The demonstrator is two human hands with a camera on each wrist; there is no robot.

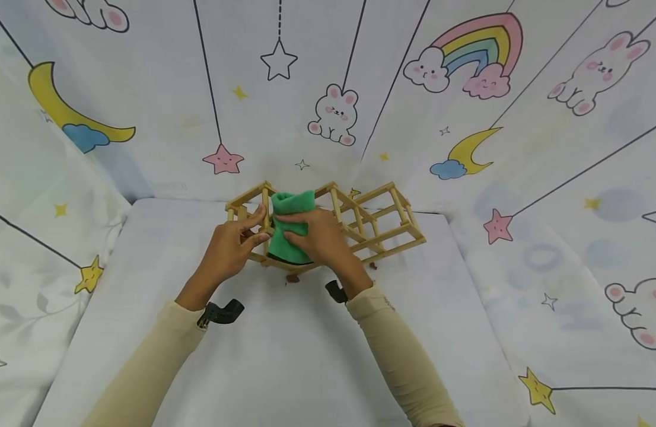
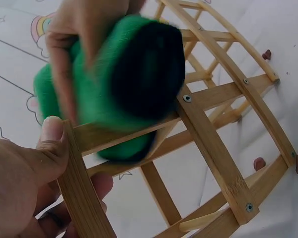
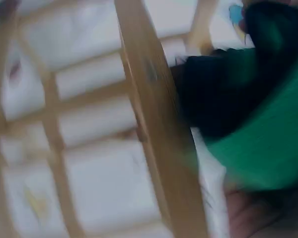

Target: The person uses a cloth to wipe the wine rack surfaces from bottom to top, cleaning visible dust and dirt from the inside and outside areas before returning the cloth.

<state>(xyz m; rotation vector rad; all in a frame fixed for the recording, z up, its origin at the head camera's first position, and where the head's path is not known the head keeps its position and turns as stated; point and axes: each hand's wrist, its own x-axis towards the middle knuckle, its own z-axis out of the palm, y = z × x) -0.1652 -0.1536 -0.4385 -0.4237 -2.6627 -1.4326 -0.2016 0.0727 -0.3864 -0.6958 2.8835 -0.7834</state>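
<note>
Rack (image 2: 216,153) of slatted wood stands at the far edge of the white bench (image 1: 274,356), close to the patterned backdrop (image 1: 280,127). Angled bays, open on all sides; leaves room for fingers inside, I'd judge.

Left hand (image 1: 226,249) on the rack's left end: thumb on one face of an end slat, fingers behind, wood pinched between. Probably a bracing hold; so light a frame would likely skid if pressed from one side only.

Right hand (image 1: 322,237) grips a green cloth (image 1: 293,204) just beside the left, fingers spread across it. Cloth bunched, dark side showing; in the left wrist view it shows above and below a top rail, perhaps folded so as to bear on more than one face. Blurred there, so exact contact cannot be told.

Reddish-brown bits (image 1: 292,278) near the rack's base; feet or loose pieces, cannot say.
</note>
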